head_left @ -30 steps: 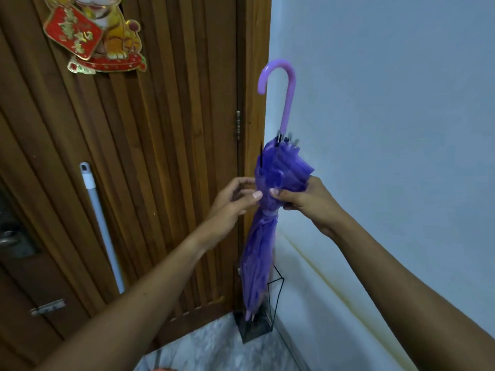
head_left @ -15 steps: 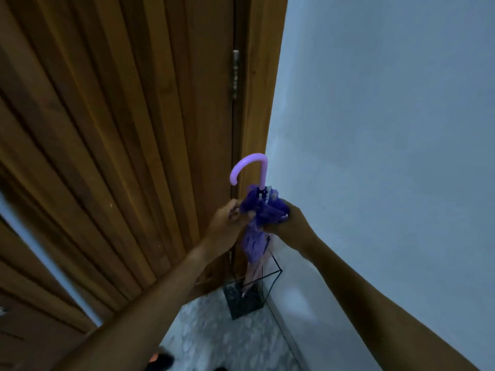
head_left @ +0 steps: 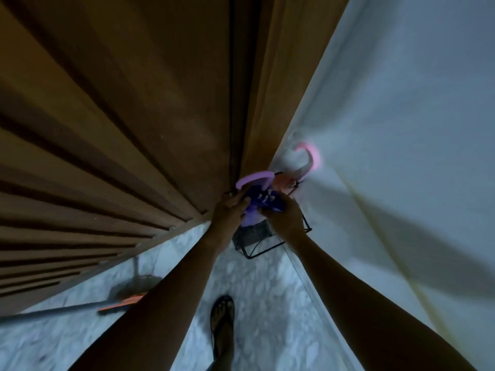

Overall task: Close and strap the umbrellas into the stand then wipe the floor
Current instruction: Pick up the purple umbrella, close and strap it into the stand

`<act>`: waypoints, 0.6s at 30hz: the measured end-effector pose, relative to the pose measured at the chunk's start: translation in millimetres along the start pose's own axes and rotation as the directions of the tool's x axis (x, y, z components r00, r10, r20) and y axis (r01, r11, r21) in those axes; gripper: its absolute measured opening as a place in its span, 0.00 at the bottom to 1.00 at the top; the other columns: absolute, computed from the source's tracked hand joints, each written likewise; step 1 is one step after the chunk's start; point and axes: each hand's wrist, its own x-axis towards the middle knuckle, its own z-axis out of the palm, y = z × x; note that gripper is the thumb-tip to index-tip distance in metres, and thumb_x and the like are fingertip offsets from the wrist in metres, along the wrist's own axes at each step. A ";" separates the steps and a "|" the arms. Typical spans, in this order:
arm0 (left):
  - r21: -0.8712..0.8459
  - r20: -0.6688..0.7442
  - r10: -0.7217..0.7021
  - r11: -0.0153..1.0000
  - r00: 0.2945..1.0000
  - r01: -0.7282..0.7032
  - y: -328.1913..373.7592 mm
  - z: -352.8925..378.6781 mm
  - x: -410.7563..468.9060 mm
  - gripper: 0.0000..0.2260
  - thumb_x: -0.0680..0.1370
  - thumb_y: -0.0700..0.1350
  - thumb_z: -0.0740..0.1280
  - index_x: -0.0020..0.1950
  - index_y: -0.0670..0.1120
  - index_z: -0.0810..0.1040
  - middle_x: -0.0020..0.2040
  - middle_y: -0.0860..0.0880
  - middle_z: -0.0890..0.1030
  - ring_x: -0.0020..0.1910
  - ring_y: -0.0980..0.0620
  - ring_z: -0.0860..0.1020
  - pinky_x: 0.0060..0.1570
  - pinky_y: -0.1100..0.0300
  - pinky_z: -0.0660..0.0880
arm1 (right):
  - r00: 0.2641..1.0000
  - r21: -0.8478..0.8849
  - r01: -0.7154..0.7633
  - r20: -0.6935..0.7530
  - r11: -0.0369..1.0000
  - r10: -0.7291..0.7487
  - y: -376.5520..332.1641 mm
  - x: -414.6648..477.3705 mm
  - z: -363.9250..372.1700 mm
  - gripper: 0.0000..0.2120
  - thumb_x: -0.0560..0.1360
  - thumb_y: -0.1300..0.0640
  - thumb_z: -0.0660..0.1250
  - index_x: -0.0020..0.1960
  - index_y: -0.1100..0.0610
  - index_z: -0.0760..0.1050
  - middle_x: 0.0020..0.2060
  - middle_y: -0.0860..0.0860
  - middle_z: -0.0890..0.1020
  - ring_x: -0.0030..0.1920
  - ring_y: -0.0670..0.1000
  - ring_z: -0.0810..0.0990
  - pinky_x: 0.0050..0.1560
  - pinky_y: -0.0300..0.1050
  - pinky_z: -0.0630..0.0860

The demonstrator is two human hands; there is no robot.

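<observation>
The purple umbrella (head_left: 263,202) stands folded in the black wire stand (head_left: 251,235), which sits on the floor (head_left: 267,290) in the corner where the wooden door (head_left: 134,129) meets the wall (head_left: 401,129). Its curved handle points toward ten o'clock. Both hands are on its bunched canopy. The left hand (head_left: 230,212) grips it from the nine o'clock side, and the right hand (head_left: 285,218) curls round it from the four o'clock side. I cannot tell whether a strap is between the fingers; the view is dim and blurred.

A pink umbrella (head_left: 310,156) is at one o'clock from the purple one, its hook against the wall, and appears to share the stand.

By my reading, the step in hand is closing the purple umbrella: gathering its folds and fastening the strap with the tip already seated in the stand. The next move calls for one hand to pinch the folds tight while the other wraps and fastens the strap, without tipping the light wire frame.

The wiping is not yet begun. A mop (head_left: 126,303) lies on the floor at seven o'clock from the stand, near a sandalled foot (head_left: 222,325) at six o'clock.
</observation>
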 end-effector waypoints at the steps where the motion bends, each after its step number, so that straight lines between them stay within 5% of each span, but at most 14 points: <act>1: -0.018 -0.021 -0.025 1.000 0.999 0.025 -9.4 -0.3 14.5 0.12 0.82 0.36 0.63 0.60 0.50 0.77 0.65 0.41 0.78 0.66 0.39 0.76 0.70 0.42 0.70 | 0.999 -0.001 -0.031 0.012 1.000 0.031 10.5 9.9 7.3 0.24 0.73 0.58 0.76 0.67 0.56 0.76 0.58 0.49 0.83 0.58 0.50 0.81 0.57 0.41 0.73; 4: -0.065 -0.055 -0.090 0.994 0.994 0.087 -30.5 0.1 45.3 0.12 0.82 0.36 0.61 0.56 0.51 0.79 0.62 0.41 0.78 0.67 0.38 0.75 0.70 0.44 0.70 | 0.994 0.029 -0.111 0.014 0.993 0.110 32.0 30.5 27.0 0.22 0.76 0.54 0.74 0.69 0.54 0.75 0.61 0.52 0.83 0.61 0.52 0.81 0.60 0.45 0.75; 7: -0.114 -0.019 -0.080 0.990 0.997 0.077 -33.4 2.1 60.2 0.12 0.83 0.35 0.57 0.62 0.46 0.76 0.63 0.41 0.78 0.64 0.41 0.76 0.60 0.51 0.74 | 0.992 0.068 -0.119 -0.027 0.991 0.121 32.9 44.5 34.8 0.22 0.79 0.54 0.70 0.71 0.54 0.73 0.63 0.50 0.82 0.58 0.47 0.78 0.52 0.36 0.71; 10: -0.081 -0.032 -0.044 0.996 0.999 0.042 -26.6 4.9 64.4 0.15 0.82 0.33 0.58 0.57 0.49 0.79 0.49 0.50 0.82 0.50 0.49 0.79 0.50 0.58 0.73 | 0.991 -0.014 -0.111 -0.074 0.994 0.109 24.6 45.3 33.8 0.24 0.77 0.50 0.73 0.71 0.51 0.73 0.63 0.51 0.82 0.61 0.53 0.80 0.54 0.39 0.72; 13: -0.005 -0.105 0.020 1.000 0.994 -0.021 -16.7 2.7 50.7 0.18 0.78 0.32 0.64 0.50 0.55 0.82 0.42 0.60 0.85 0.48 0.51 0.79 0.52 0.56 0.72 | 0.978 -0.019 -0.132 -0.165 0.991 0.127 9.9 25.7 28.9 0.27 0.73 0.48 0.76 0.70 0.51 0.74 0.64 0.53 0.82 0.63 0.55 0.79 0.56 0.41 0.71; 16: 0.104 -0.098 0.090 0.991 0.991 -0.080 -6.3 -7.0 16.1 0.15 0.74 0.35 0.69 0.56 0.51 0.81 0.45 0.65 0.84 0.50 0.60 0.81 0.52 0.65 0.75 | 0.975 -0.020 -0.082 -0.206 0.996 0.076 -6.3 -4.4 24.1 0.27 0.71 0.52 0.78 0.68 0.53 0.75 0.61 0.52 0.83 0.60 0.54 0.80 0.49 0.38 0.71; 18: 0.205 -0.088 0.101 0.975 0.991 -0.081 -3.1 -16.2 -14.8 0.18 0.72 0.42 0.69 0.62 0.45 0.79 0.53 0.58 0.84 0.55 0.58 0.81 0.56 0.62 0.76 | 0.978 -0.041 -0.037 -0.208 0.998 0.028 -16.0 -28.6 19.8 0.28 0.70 0.53 0.78 0.68 0.54 0.75 0.59 0.51 0.83 0.58 0.49 0.79 0.47 0.38 0.70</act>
